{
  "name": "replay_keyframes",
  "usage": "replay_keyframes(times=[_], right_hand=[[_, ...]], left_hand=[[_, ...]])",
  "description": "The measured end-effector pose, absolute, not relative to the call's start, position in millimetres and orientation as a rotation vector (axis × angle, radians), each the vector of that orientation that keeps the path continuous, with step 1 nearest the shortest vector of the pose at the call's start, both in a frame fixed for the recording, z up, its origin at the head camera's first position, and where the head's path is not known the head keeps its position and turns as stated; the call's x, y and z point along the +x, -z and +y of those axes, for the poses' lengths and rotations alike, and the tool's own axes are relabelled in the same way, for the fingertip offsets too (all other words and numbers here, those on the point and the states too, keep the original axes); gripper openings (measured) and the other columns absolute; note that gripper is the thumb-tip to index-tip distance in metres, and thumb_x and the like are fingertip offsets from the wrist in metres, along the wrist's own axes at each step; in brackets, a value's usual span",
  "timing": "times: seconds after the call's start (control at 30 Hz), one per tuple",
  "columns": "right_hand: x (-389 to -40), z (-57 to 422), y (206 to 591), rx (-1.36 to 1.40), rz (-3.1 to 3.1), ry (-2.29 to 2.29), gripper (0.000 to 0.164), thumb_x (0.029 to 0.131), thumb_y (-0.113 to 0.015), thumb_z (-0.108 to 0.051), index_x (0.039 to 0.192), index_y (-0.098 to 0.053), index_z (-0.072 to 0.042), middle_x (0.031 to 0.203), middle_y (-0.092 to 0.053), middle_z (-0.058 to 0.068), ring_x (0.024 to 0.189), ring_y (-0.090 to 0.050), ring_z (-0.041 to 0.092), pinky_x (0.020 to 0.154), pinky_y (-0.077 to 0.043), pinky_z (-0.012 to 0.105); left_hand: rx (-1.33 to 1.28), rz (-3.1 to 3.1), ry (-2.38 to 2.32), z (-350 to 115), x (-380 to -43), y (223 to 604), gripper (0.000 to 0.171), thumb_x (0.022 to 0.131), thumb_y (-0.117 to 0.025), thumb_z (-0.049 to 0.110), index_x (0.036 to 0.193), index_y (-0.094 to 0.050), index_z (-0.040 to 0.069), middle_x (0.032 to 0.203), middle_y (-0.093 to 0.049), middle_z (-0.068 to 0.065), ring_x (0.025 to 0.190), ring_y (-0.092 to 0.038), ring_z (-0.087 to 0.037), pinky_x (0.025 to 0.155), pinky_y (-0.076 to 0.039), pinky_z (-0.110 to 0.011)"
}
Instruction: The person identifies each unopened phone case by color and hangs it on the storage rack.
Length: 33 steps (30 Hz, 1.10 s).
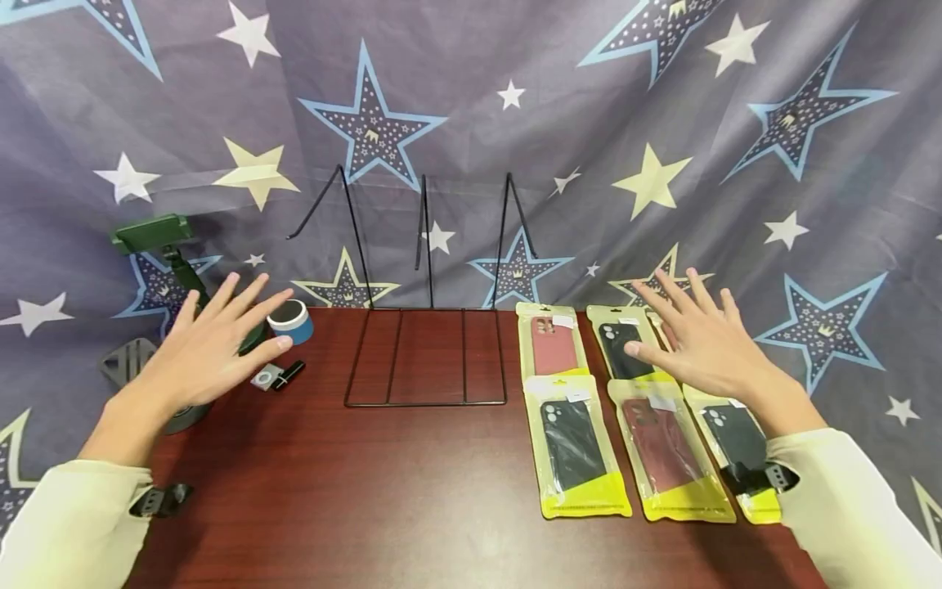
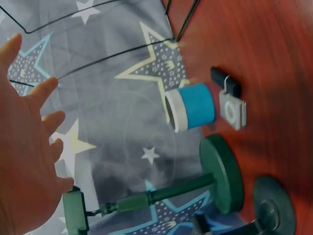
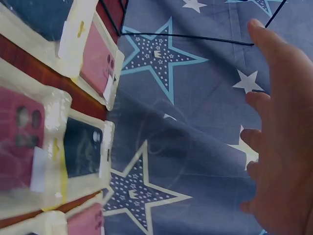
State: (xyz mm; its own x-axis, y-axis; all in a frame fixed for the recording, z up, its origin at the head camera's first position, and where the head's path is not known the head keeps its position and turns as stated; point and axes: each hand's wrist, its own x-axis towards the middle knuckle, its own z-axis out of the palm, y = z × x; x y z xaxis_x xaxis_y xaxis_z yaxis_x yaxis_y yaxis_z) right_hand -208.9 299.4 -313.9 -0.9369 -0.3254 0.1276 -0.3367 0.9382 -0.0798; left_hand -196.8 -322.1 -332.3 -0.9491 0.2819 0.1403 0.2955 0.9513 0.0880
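Observation:
Fingers spread, my left hand [image 1: 209, 352] is held up over the left part of the table, beside a blue and white cup-like roll [image 1: 292, 321]. My right hand [image 1: 699, 348], also spread and holding nothing, hovers above several phone cases in clear yellow pouches. Among these are a black case [image 1: 572, 442], a dark red case [image 1: 662, 442] and a pink case [image 1: 553, 345]. Between the hands a black wire rack [image 1: 425, 404] stands at the back of the table, its prongs rising against the curtain. Part of the back-right pouches is hidden behind my right hand.
Left of the rack lie a small silver clip-on player [image 1: 266, 377] and a short black stick [image 1: 289, 375]. A green phone stand [image 2: 221, 174] and a grey-green stand with a round base [image 2: 275, 205] are at the far left. A star-patterned curtain [image 1: 471, 106] hangs behind the table [image 1: 368, 491].

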Motion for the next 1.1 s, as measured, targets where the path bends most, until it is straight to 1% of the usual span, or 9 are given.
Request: replay_keyframes(times=[0.17,0.23,0.4,0.5,0.57,0.7,0.87,1.0,1.1], right_hand=[[-205,296,331,0.532,-2.983,-0.262,0.095,0.092,-0.063,-0.067,0.167,-0.016,-0.032,0.173,-0.02,0.018,0.159,-0.011,0.051,0.116,-0.013,0.081],[-204,294,342,0.545,-2.989,-0.304,0.096,0.092,-0.065,-0.066,0.167,-0.018,-0.029,0.172,-0.022,0.02,0.157,-0.015,0.052,0.114,-0.018,0.08],[-197,290,373,0.56,-3.008,-0.498,0.091,0.094,-0.065,-0.061,0.166,-0.022,-0.027,0.17,-0.026,0.021,0.153,-0.027,0.053,0.109,-0.025,0.082],[-191,288,392,0.571,-3.011,-0.648,0.087,0.097,-0.065,-0.057,0.166,-0.024,-0.025,0.169,-0.027,0.022,0.152,-0.029,0.052,0.11,-0.028,0.08],[-188,286,404,0.572,-3.013,-0.714,0.085,0.098,-0.064,-0.056,0.166,-0.024,-0.024,0.168,-0.028,0.021,0.152,-0.031,0.049,0.11,-0.033,0.077],[-181,282,422,0.547,-3.021,-0.83,0.083,0.099,-0.063,-0.055,0.165,-0.026,-0.02,0.166,-0.033,0.018,0.15,-0.036,0.046,0.109,-0.039,0.072],[-177,278,438,0.531,-3.006,-0.925,0.08,0.098,-0.066,-0.051,0.162,-0.034,-0.015,0.16,-0.043,0.018,0.142,-0.048,0.045,0.107,-0.044,0.068],[-176,276,447,0.527,-2.989,-0.958,0.072,0.099,-0.068,-0.046,0.158,-0.041,-0.014,0.154,-0.049,0.017,0.135,-0.054,0.042,0.104,-0.047,0.065],[-175,276,453,0.512,-2.989,-0.9,0.068,0.098,-0.069,-0.046,0.154,-0.047,-0.014,0.154,-0.051,0.016,0.138,-0.052,0.041,0.107,-0.045,0.066]], left_hand=[[-0.483,-2.967,0.301,-315,-195,348,0.077,0.102,-0.054,0.057,0.166,-0.024,0.025,0.172,-0.022,-0.018,0.161,-0.012,-0.042,0.123,-0.012,-0.071],[-0.497,-2.95,0.37,-312,-194,355,0.076,0.102,-0.056,0.054,0.165,-0.027,0.023,0.171,-0.025,-0.019,0.16,-0.016,-0.043,0.123,-0.015,-0.069],[-0.508,-2.914,0.55,-304,-191,376,0.073,0.103,-0.058,0.049,0.165,-0.029,0.024,0.171,-0.025,-0.016,0.16,-0.017,-0.043,0.123,-0.018,-0.068],[-0.525,-2.882,0.613,-298,-190,388,0.071,0.103,-0.059,0.047,0.164,-0.032,0.022,0.17,-0.029,-0.016,0.159,-0.02,-0.043,0.121,-0.022,-0.068],[-0.529,-2.87,0.65,-294,-189,396,0.07,0.103,-0.06,0.046,0.162,-0.035,0.02,0.169,-0.031,-0.018,0.158,-0.023,-0.045,0.119,-0.024,-0.07],[-0.505,-2.878,0.768,-289,-188,408,0.069,0.103,-0.06,0.044,0.163,-0.034,0.021,0.169,-0.03,-0.019,0.159,-0.019,-0.045,0.117,-0.023,-0.073],[-0.464,-2.896,0.914,-285,-187,425,0.068,0.104,-0.06,0.041,0.163,-0.033,0.021,0.17,-0.027,-0.019,0.16,-0.014,-0.044,0.116,-0.02,-0.077],[-0.438,-2.894,0.996,-282,-189,439,0.068,0.103,-0.063,0.04,0.162,-0.036,0.018,0.169,-0.029,-0.02,0.159,-0.016,-0.047,0.117,-0.02,-0.075],[-0.417,-2.894,1.038,-279,-193,448,0.069,0.102,-0.063,0.041,0.161,-0.037,0.018,0.168,-0.031,-0.02,0.158,-0.019,-0.048,0.118,-0.022,-0.073]])
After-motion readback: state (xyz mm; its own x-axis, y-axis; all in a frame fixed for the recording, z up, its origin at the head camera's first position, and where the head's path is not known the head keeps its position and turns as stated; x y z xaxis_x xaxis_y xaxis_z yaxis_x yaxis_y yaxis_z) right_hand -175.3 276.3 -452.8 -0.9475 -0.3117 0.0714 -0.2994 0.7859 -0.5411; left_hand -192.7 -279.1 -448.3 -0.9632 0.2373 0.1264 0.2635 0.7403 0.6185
